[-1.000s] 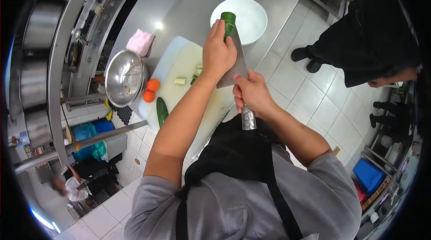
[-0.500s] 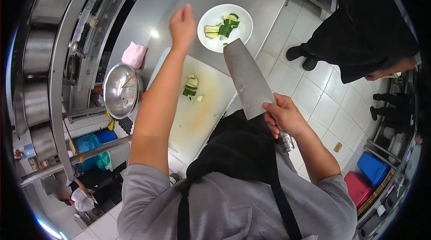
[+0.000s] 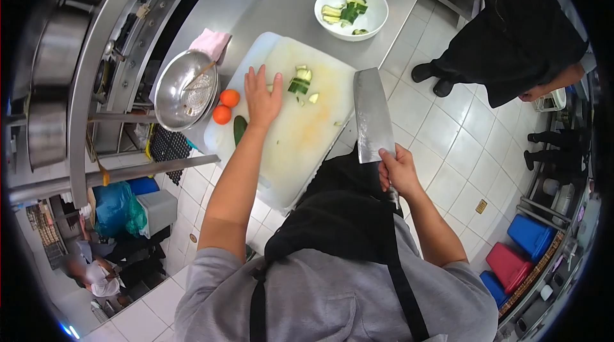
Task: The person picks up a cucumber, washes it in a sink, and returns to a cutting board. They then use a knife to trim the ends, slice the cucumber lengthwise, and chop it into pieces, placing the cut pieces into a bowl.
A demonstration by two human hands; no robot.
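Observation:
My right hand (image 3: 401, 170) grips the handle of a cleaver (image 3: 374, 111), its broad blade pointing up, beside the right edge of the white cutting board (image 3: 313, 131). Over the board's left part my left hand (image 3: 263, 97) is open, fingers spread, with nothing in it. To its right lie chunks of cut cucumber (image 3: 299, 81) with a few small scraps. An uncut length of cucumber (image 3: 240, 129) is partly covered by my left forearm. Beside it sit two orange-red tomatoes (image 3: 229, 97). More cucumber pieces (image 3: 349, 14) are in a white bowl (image 3: 326, 23) beyond the board.
A steel bowl (image 3: 167, 95) with a stick-like utensil stands left of the board, near a pink cloth (image 3: 209, 44). The steel counter (image 3: 275, 3) ends along its right edge. A person in a black apron (image 3: 531, 35) stands on the tiled floor to the right.
My left hand has come back from beside the white bowl to the board, its fingers spreading. The cleaver has swung more upright and away from the bowl. The view has shifted, showing the tomatoes.

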